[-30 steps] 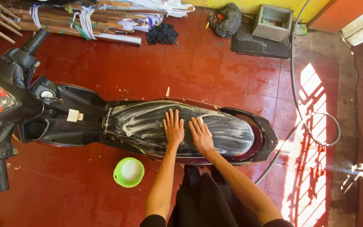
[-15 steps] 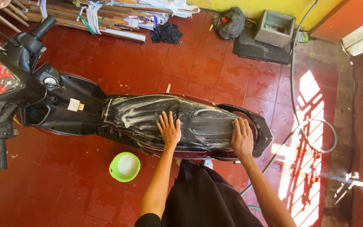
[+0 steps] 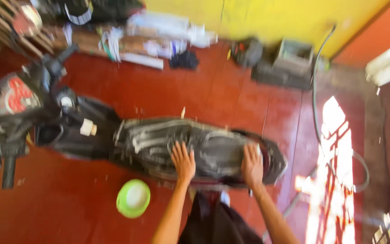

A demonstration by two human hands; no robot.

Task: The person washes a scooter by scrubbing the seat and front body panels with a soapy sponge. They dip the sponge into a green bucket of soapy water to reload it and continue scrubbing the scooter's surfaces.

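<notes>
The frame was motion-blurred, so fine detail could not be confirmed. Both hands lay flat on the long black soap-streaked vinyl seat (image 3: 195, 147) of a black motor scooter (image 3: 91, 131), which stood on the red tiled floor (image 3: 168, 90). The left hand (image 3: 183, 160) pressed on the seat's middle and the right hand (image 3: 252, 163) on its rear end; the fingers of both were spread and released, grasping nothing. In my judgement the lather left the surface slippery: a palm leaning hard could have skidded off the seat edge, and run-off would have made the tiles slick underfoot. A dark hose (image 3: 317, 99) trailed across the floor to the right, a possible trip hazard. A small round green plastic bowl (image 3: 133, 198) stood on the floor just in front of the scooter, near the left forearm; it appeared to hold pale soapy liquid, though blur prevented certainty. A careless step could have tipped it.
</notes>
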